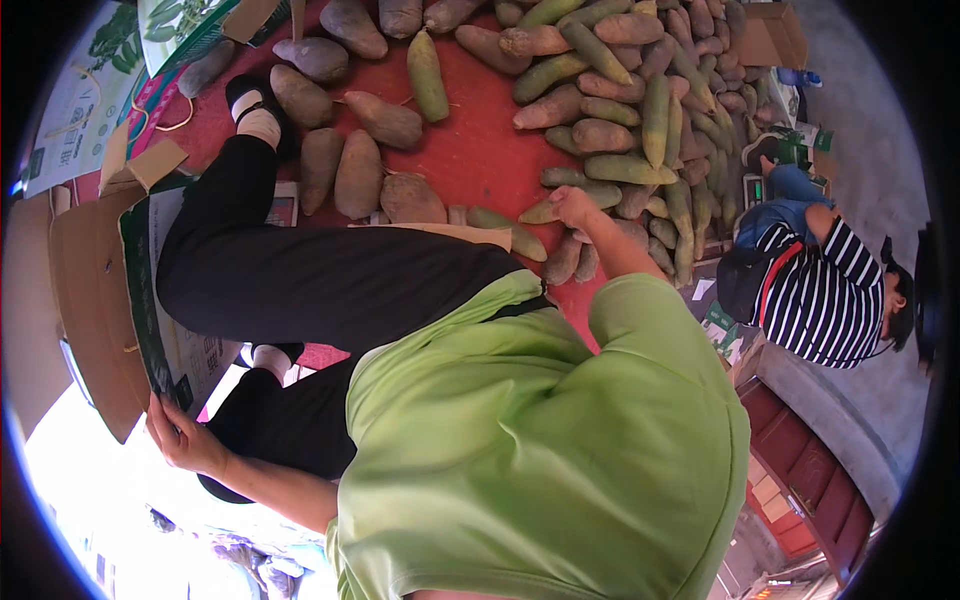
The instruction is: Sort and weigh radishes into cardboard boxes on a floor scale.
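Note:
My right hand reaches out over a heap of vegetables, its fingers closed on a long green radish at the near edge of the heap. Other green radishes and brownish, soil-covered ones are piled close by. At the lower left, my left hand grips the lower edge of an open cardboard box, which stands beside my legs. The box's inside is mostly hidden from this view.
Several large brown tubers lie loose on the red ground sheet beyond my knee. To the right a person in a striped top bends by the heap. Another carton stands behind it. Printed bags are at the left.

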Available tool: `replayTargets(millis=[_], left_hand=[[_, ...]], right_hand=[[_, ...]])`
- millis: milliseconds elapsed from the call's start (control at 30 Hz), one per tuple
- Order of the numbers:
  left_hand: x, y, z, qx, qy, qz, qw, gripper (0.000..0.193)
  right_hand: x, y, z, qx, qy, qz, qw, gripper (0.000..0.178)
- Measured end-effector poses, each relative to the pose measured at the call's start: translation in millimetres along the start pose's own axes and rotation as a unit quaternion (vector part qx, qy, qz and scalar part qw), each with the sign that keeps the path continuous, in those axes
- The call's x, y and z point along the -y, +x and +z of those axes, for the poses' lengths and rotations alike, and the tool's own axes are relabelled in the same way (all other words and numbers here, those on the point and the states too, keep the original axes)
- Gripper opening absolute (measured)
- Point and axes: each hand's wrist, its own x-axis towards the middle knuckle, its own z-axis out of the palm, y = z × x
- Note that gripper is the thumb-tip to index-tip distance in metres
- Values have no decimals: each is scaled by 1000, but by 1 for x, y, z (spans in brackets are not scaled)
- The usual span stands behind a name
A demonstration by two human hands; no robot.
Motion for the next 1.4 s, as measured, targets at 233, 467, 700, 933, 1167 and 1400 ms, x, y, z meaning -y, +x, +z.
replayTargets(millis=[233,467,700,933,1167,1400], left_hand=[[2,-2,-1,-19,19,20,999,14],[3,-2,5,-21,4,18,1000,14],[5,-7,6,-16,-43,-40,998,14],[2,-2,4,-19,-50,-51,997,15],[-8,5,-4,-25,-41,-64,997,13],[-6,4,-10,-30,-70,-96,992,12]], right_hand=[[-6,-1,55,31,-101,-44,993,37],[37,30,82,95,-50,-92,990,54],[75,19,85,131,-170,-60,975,73],[80,14,88,149,-176,-64,971,78],[46,44,78,80,-77,-53,992,70],[117,30,46,63,88,-103,989,57]])
